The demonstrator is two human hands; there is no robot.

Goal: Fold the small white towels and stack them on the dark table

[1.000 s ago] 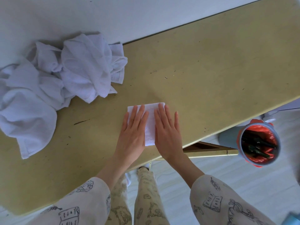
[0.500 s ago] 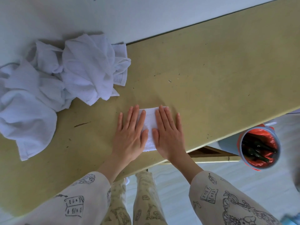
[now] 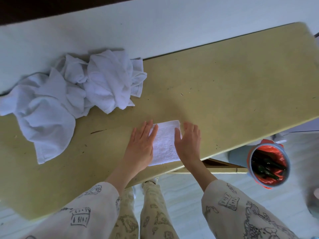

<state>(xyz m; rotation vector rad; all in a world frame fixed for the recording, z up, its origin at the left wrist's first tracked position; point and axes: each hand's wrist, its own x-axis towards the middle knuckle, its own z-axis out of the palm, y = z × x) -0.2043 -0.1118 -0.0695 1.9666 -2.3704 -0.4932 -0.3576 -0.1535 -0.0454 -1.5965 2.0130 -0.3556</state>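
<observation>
Left of the towel [image 3: 164, 142]: unfolded pile [image 3: 72, 94]. On the surface [image 3: 233, 87], near its front edge: towel folded, flanked by left hand [image 3: 140, 145] and right hand [image 3: 189, 142], both flat, fingers straight, gripping nothing. Smoothing step, seemingly; next, lifting towel for stacking.

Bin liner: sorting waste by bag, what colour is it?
Red-orange, seen in the head view: bin liner.

- I see a white folded towel [image 3: 164, 144] on an olive-yellow desk [image 3: 233, 83].
- I see the crumpled towel heap [image 3: 74, 95] as white, shadowed bluish.
- My sleeves [image 3: 241, 213] are cream, printed with black book and plant sketches.
- The bin [image 3: 268, 167] looks grey-blue, lined in red.
</observation>
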